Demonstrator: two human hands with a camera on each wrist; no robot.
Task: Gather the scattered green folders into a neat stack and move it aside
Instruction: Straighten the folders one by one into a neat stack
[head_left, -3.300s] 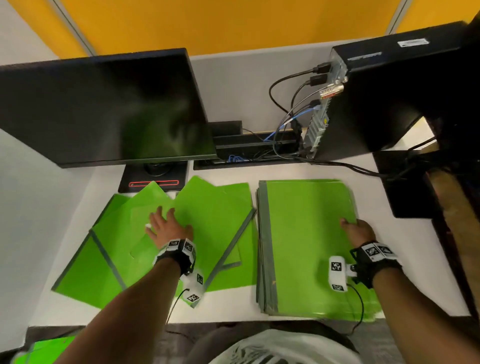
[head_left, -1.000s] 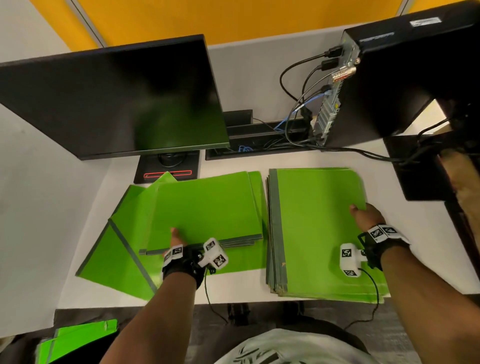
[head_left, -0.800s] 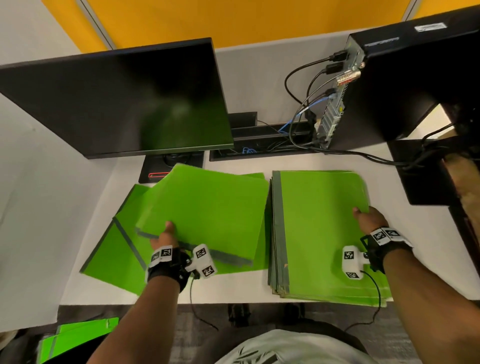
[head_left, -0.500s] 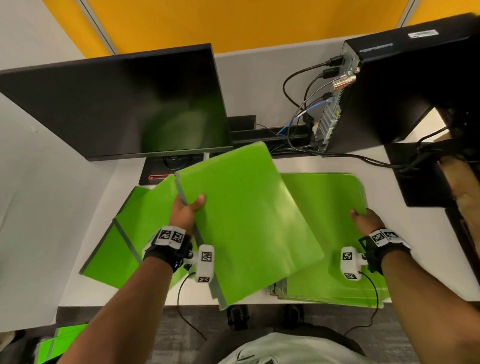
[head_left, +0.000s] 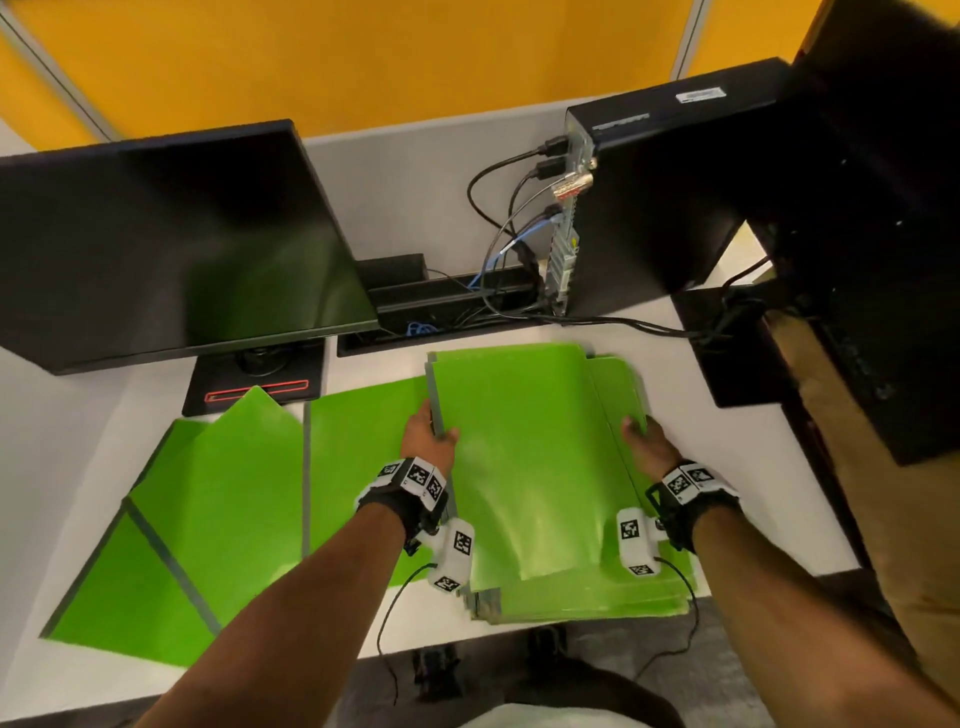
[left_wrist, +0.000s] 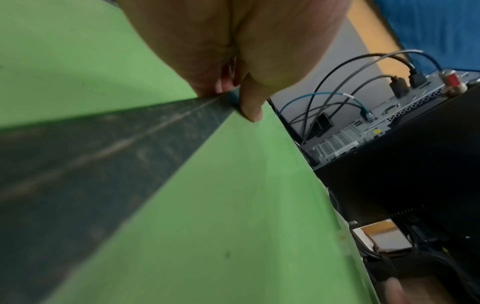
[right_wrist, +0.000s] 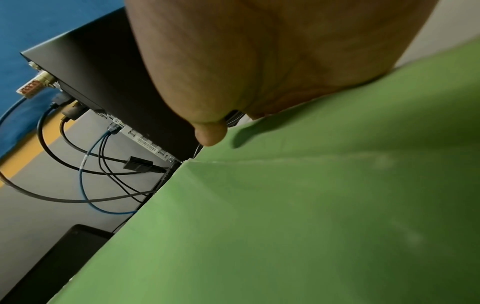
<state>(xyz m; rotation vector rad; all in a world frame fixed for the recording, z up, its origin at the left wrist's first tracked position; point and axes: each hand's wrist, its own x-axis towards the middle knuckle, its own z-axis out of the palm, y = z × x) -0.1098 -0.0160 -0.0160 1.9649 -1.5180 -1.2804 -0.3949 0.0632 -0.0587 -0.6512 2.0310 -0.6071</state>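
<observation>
My left hand (head_left: 428, 436) grips the grey spine of a small bundle of green folders (head_left: 519, 441) and holds it on top of the folder stack (head_left: 571, 597) at the right of the desk. In the left wrist view my thumb (left_wrist: 249, 107) pinches that spine beside the green cover (left_wrist: 233, 205). My right hand (head_left: 644, 441) holds the stack's right edge; its thumb (right_wrist: 210, 133) lies over the green cover (right_wrist: 311, 205), and its fingers are hidden. Several scattered folders (head_left: 223, 493) lie fanned out on the left.
A black monitor (head_left: 171, 249) on its base (head_left: 254, 384) stands behind the scattered folders. A computer tower (head_left: 665, 208) with plugged-in cables (head_left: 498, 218) stands behind the stack. A black block (head_left: 748, 353) lies on the white desk (head_left: 78, 415) to the right.
My left hand lifted a bundle of folders off the left pile, swung it right and brought it down onto the right stack. My right hand stayed at the stack's right edge.
</observation>
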